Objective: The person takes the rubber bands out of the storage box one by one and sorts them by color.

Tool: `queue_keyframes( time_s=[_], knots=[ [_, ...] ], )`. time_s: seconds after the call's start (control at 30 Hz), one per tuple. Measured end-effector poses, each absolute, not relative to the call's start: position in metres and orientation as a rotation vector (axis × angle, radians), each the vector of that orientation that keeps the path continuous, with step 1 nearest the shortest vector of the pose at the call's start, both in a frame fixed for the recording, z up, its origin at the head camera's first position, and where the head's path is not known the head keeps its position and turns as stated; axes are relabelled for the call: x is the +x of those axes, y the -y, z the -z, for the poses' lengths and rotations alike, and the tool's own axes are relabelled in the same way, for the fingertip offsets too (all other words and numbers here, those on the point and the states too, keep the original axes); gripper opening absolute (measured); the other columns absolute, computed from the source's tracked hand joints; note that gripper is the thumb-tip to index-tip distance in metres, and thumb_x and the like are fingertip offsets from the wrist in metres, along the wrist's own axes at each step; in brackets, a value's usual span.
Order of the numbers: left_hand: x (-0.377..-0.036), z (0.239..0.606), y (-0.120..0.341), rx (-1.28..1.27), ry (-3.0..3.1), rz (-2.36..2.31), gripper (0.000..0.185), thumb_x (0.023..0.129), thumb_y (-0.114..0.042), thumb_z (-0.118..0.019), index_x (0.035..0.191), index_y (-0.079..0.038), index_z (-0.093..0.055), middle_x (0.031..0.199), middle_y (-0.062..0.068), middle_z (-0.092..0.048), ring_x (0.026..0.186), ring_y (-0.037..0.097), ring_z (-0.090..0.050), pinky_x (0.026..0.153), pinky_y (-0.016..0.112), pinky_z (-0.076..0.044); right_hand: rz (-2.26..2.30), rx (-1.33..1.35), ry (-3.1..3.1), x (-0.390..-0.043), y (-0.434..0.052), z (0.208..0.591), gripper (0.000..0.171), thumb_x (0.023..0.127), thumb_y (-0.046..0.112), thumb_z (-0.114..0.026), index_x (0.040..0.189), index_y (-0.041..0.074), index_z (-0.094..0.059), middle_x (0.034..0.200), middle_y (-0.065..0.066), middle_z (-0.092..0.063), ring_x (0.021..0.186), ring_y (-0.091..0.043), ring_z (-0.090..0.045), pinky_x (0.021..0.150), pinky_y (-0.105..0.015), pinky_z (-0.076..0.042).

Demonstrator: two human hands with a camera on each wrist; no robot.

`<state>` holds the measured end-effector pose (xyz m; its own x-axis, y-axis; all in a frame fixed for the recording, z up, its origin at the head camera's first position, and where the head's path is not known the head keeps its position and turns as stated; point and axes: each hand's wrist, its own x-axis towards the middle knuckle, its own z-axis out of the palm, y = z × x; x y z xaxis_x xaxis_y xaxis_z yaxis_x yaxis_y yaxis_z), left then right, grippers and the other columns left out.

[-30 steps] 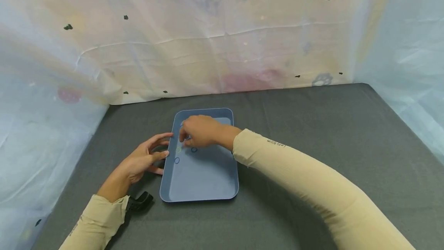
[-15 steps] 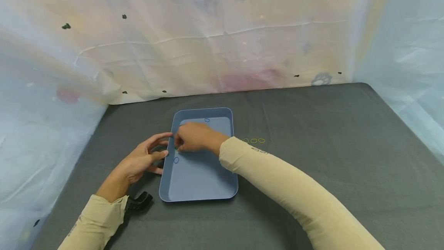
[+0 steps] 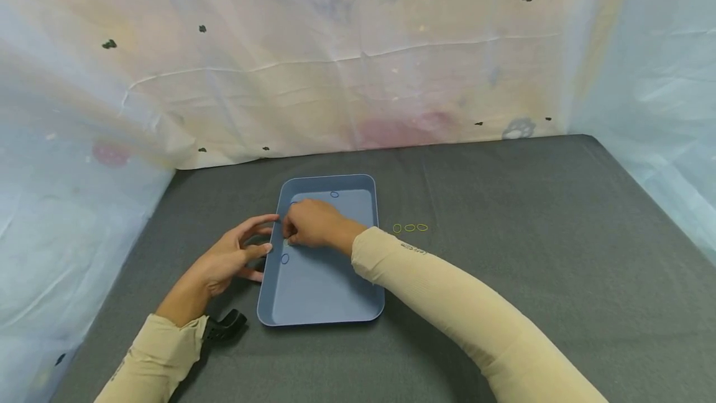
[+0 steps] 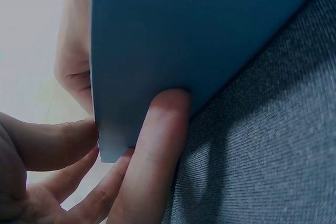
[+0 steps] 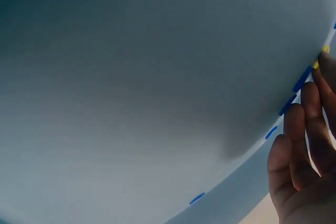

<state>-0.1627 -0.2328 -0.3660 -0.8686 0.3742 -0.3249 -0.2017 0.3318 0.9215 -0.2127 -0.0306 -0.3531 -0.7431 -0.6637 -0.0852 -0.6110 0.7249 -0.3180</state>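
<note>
My right hand point(image 3: 313, 224) in tray point(image 3: 335, 294), fingers bunched at left wall over yellow band point(image 3: 288, 242); actual pinch hidden. My left hand point(image 3: 232, 257) steadies tray's left rim, fingers spread. Band thin, light, stretchy, likely slippery: pinch one strand by fingertips.

Small dark lettering on the right sleeve point(image 3: 415, 247) is too blurred to read.
</note>
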Motion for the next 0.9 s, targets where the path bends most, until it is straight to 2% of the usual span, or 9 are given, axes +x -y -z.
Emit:
queue_keyframes(
  time_s=[0.23, 0.4, 0.9],
  knots=[
    [-0.163, 0.366, 0.232, 0.163, -2.129, -1.559, 0.061, 0.103, -0.011, -0.054, 0.157, -0.021, -0.026, 0.159, 0.021, -0.024, 0.129, 0.042, -0.048, 0.077, 0.052, -0.061, 0.41, -1.011, -2.756, -0.212, 0.029, 0.355, 0.004, 0.091, 0.027, -0.075, 0.091, 0.024, -0.077, 0.089, 0.013, -0.072, 0.082, -0.004, -0.062, 0.072, -0.022, -0.051],
    [-0.163, 0.366, 0.232, 0.177, -2.126, -1.564, 0.062, 0.103, -0.011, -0.054, 0.157, -0.02, -0.026, 0.159, 0.021, -0.024, 0.127, 0.04, -0.05, 0.077, 0.053, -0.06, 0.404, -1.03, -2.768, -0.212, 0.027, 0.356, 0.009, 0.092, 0.026, -0.072, 0.084, 0.024, -0.076, 0.081, 0.013, -0.068, 0.073, -0.005, -0.058, 0.065, -0.02, -0.047],
    [-0.162, 0.367, 0.234, 0.168, -2.118, -1.567, 0.061, 0.103, -0.011, -0.054, 0.157, -0.021, -0.027, 0.158, 0.021, -0.024, 0.124, 0.037, -0.053, 0.077, 0.053, -0.06, 0.523, -1.032, -2.739, -0.205, 0.02, 0.336, 0.012, 0.096, 0.026, -0.067, 0.095, 0.021, -0.078, 0.088, 0.009, -0.071, 0.069, -0.004, -0.059, 0.062, -0.018, -0.048]
  ],
)
